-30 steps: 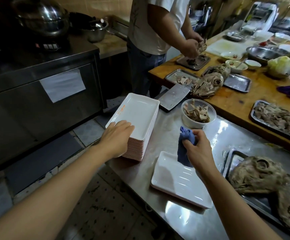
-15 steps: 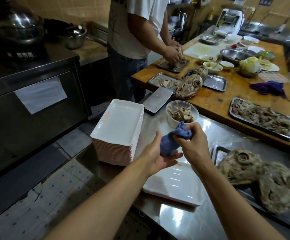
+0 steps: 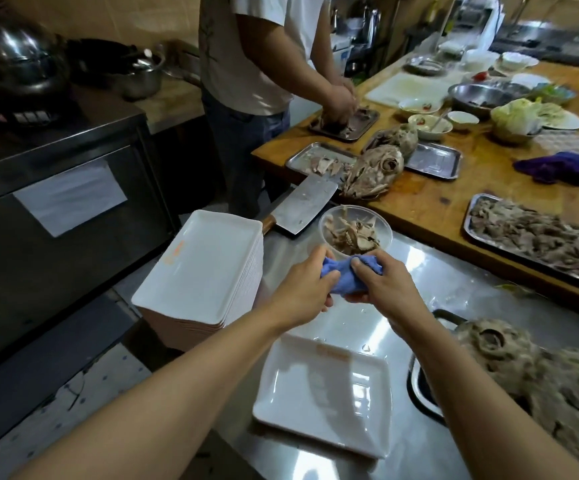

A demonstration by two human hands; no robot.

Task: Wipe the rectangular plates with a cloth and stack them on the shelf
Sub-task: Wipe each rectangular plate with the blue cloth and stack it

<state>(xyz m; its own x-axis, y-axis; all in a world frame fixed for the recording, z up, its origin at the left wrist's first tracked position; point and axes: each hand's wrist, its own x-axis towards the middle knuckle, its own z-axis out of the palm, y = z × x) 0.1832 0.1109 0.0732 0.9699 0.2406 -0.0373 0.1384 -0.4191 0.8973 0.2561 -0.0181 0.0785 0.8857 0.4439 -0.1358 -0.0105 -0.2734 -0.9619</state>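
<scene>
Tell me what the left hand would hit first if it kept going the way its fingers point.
Probably the right hand: the left hand points rightward across the blue cloth both hold. Depth unclear.

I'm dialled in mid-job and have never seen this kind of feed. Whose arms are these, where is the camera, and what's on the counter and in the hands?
There is no machine here: the arms belong to a person, and the single wide-angle camera sits on their head, looking forward and down. The left hand and right hand both grip a blue cloth, bunched between them above the steel counter. Below them lies a single white rectangular plate; to the left stands a tall stack of plates. Behind are a cleaver and a bowl of scraps. A second person works at the wooden table.
</scene>
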